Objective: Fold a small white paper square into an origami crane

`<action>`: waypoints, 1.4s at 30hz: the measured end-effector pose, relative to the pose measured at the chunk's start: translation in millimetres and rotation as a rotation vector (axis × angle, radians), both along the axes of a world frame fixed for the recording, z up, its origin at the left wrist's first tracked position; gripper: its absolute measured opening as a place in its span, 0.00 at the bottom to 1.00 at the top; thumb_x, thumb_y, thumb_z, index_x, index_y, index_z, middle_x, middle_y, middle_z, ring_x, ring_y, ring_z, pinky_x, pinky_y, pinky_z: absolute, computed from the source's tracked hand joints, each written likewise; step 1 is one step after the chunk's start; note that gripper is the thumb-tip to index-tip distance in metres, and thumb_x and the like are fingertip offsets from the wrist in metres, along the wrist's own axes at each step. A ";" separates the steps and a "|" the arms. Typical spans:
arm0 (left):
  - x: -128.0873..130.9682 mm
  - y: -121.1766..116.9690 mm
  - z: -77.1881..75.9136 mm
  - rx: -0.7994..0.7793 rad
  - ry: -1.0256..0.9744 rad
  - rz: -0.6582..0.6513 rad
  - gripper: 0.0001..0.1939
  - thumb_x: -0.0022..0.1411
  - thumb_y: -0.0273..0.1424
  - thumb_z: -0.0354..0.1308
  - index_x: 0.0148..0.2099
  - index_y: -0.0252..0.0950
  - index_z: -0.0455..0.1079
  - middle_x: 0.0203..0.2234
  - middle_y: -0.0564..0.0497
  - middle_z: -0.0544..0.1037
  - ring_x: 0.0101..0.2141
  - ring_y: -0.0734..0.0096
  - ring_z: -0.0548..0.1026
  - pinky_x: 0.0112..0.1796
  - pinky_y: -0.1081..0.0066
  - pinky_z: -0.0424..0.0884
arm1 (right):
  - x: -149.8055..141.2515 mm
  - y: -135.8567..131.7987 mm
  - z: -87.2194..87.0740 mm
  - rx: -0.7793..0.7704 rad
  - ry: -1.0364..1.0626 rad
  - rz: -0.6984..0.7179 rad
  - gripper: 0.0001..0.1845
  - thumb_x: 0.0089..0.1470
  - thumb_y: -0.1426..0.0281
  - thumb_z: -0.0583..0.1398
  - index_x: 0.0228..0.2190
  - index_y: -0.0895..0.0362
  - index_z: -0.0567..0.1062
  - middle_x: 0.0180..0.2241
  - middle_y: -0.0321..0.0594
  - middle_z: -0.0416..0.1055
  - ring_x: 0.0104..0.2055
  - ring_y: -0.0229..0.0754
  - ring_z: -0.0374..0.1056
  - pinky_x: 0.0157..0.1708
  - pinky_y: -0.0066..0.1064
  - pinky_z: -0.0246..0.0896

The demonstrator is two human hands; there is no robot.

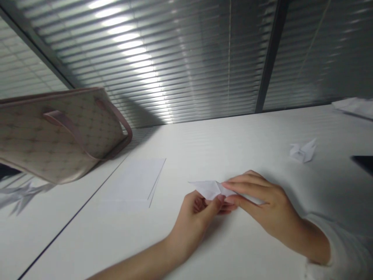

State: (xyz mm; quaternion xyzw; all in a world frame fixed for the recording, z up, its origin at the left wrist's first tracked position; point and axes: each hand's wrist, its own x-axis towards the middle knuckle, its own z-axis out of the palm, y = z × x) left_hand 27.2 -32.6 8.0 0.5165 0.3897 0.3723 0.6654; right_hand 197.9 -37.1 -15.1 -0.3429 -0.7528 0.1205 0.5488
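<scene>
A small piece of folded white paper (pixel 210 188) is held between both hands, just above the white table. My left hand (pixel 201 216) pinches its lower edge, thumb on top and fingers curled beneath. My right hand (pixel 259 196) grips the paper's right part between thumb and fingers, which cover much of that side. One thin point of the paper sticks out to the left. Farther back on the right stands a folded paper crane (pixel 303 151), touched by neither hand.
Left of the hands lie flat white paper sheets (pixel 134 181). A beige patterned bag (pixel 64 136) with pink straps stands at the left, near a folded paper shape (pixel 25 194). A dark seam (pixel 75 216) crosses the table (pixel 204 144). Blinds (pixel 201 62) hang behind.
</scene>
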 end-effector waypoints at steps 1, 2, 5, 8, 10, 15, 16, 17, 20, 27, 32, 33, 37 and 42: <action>0.5 -0.1 0.6 -0.008 0.003 -0.003 0.10 0.60 0.31 0.60 0.39 0.30 0.76 0.32 0.45 0.82 0.36 0.62 0.79 0.41 0.67 0.74 | 0.7 0.7 0.0 0.019 -0.017 -0.012 0.13 0.53 0.78 0.62 0.41 0.54 0.76 0.37 0.39 0.76 0.39 0.40 0.68 0.37 0.33 0.68; 1.3 -0.4 1.3 -0.016 0.001 -0.010 0.09 0.60 0.31 0.59 0.38 0.29 0.77 0.32 0.45 0.82 0.36 0.62 0.79 0.42 0.67 0.74 | 1.6 1.1 -0.1 0.040 -0.038 -0.024 0.14 0.53 0.78 0.61 0.41 0.53 0.76 0.38 0.40 0.76 0.39 0.40 0.67 0.37 0.34 0.69; 3.8 -1.6 2.6 -0.048 -0.025 -0.028 0.09 0.61 0.30 0.59 0.39 0.30 0.78 0.33 0.45 0.82 0.35 0.63 0.80 0.44 0.66 0.73 | 4.7 0.7 -0.5 0.089 -0.114 -0.046 0.17 0.54 0.80 0.60 0.44 0.52 0.76 0.41 0.41 0.76 0.40 0.41 0.67 0.36 0.34 0.69; 4.8 -3.1 0.7 -0.096 -0.076 -0.033 0.10 0.60 0.30 0.59 0.41 0.31 0.77 0.33 0.46 0.82 0.35 0.64 0.80 0.45 0.65 0.73 | 6.2 -0.2 0.2 0.108 -0.154 -0.064 0.17 0.54 0.81 0.59 0.43 0.54 0.77 0.40 0.42 0.75 0.40 0.41 0.66 0.36 0.33 0.68; 4.3 -3.6 -2.3 -0.135 -0.110 -0.036 0.11 0.60 0.31 0.60 0.42 0.30 0.77 0.33 0.45 0.82 0.35 0.64 0.80 0.45 0.65 0.73 | 5.7 -0.3 1.6 0.130 -0.146 -0.076 0.14 0.53 0.81 0.60 0.40 0.55 0.78 0.37 0.43 0.75 0.39 0.41 0.65 0.36 0.33 0.68; 3.2 -3.9 -9.0 -0.196 -0.173 -0.042 0.12 0.59 0.34 0.61 0.41 0.29 0.78 0.33 0.43 0.82 0.36 0.62 0.80 0.46 0.63 0.72 | 1.6 0.2 6.0 0.141 -0.087 -0.039 0.08 0.51 0.82 0.61 0.33 0.58 0.75 0.29 0.39 0.73 0.34 0.40 0.65 0.33 0.34 0.66; 3.4 -4.1 -9.4 -0.192 -0.182 -0.046 0.13 0.59 0.34 0.61 0.40 0.30 0.78 0.34 0.44 0.82 0.37 0.62 0.79 0.47 0.63 0.72 | 1.2 -0.3 6.5 0.133 -0.088 -0.036 0.08 0.51 0.82 0.61 0.32 0.59 0.74 0.28 0.39 0.72 0.34 0.40 0.65 0.33 0.34 0.66; 3.7 -4.3 -9.5 -0.187 -0.187 -0.053 0.13 0.59 0.34 0.61 0.40 0.30 0.78 0.34 0.44 0.82 0.37 0.62 0.79 0.47 0.63 0.72 | 1.1 -1.1 7.0 0.125 -0.101 -0.035 0.07 0.52 0.82 0.61 0.31 0.60 0.73 0.28 0.40 0.72 0.33 0.40 0.66 0.33 0.35 0.66; 5.0 -5.1 -8.8 -0.181 -0.171 -0.073 0.11 0.60 0.33 0.60 0.39 0.30 0.78 0.33 0.44 0.82 0.37 0.62 0.79 0.47 0.62 0.71 | 3.0 -4.9 9.1 0.143 -0.215 -0.033 0.05 0.54 0.82 0.58 0.33 0.62 0.72 0.29 0.43 0.72 0.34 0.41 0.66 0.34 0.35 0.67; 1.8 -4.7 -4.8 -0.216 -0.317 -0.061 0.10 0.59 0.26 0.57 0.38 0.29 0.78 0.33 0.43 0.82 0.38 0.61 0.79 0.46 0.62 0.71 | 12.2 -10.0 17.7 0.479 -0.550 -0.021 0.11 0.58 0.80 0.53 0.38 0.71 0.75 0.32 0.52 0.76 0.39 0.48 0.70 0.37 0.38 0.71; -3.6 0.7 0.4 -0.181 -0.297 -0.115 0.10 0.57 0.27 0.60 0.38 0.26 0.78 0.36 0.40 0.81 0.41 0.58 0.78 0.48 0.62 0.69 | 11.9 -6.6 13.3 0.414 -0.547 -0.003 0.11 0.59 0.78 0.54 0.40 0.66 0.75 0.36 0.47 0.76 0.40 0.44 0.70 0.41 0.35 0.71; -4.0 1.8 1.1 -0.192 -0.249 -0.105 0.10 0.59 0.28 0.59 0.38 0.25 0.77 0.35 0.40 0.81 0.39 0.60 0.78 0.48 0.62 0.69 | 11.7 -5.3 11.5 0.379 -0.514 0.011 0.11 0.59 0.78 0.55 0.40 0.65 0.75 0.36 0.46 0.76 0.40 0.43 0.70 0.41 0.35 0.71; -5.2 5.7 4.2 -0.273 -0.170 -0.034 0.15 0.63 0.30 0.55 0.32 0.24 0.77 0.32 0.37 0.81 0.36 0.60 0.80 0.46 0.64 0.71 | 14.8 1.7 4.7 0.213 -0.333 -0.018 0.10 0.56 0.77 0.58 0.41 0.60 0.75 0.35 0.44 0.75 0.39 0.42 0.70 0.38 0.36 0.71; -7.4 7.9 12.4 -0.348 -0.137 0.087 0.14 0.64 0.27 0.51 0.32 0.24 0.76 0.30 0.36 0.81 0.32 0.60 0.81 0.38 0.67 0.75 | 21.4 5.5 0.7 0.089 -0.241 -0.047 0.10 0.56 0.76 0.58 0.40 0.54 0.76 0.36 0.42 0.74 0.39 0.41 0.71 0.37 0.34 0.72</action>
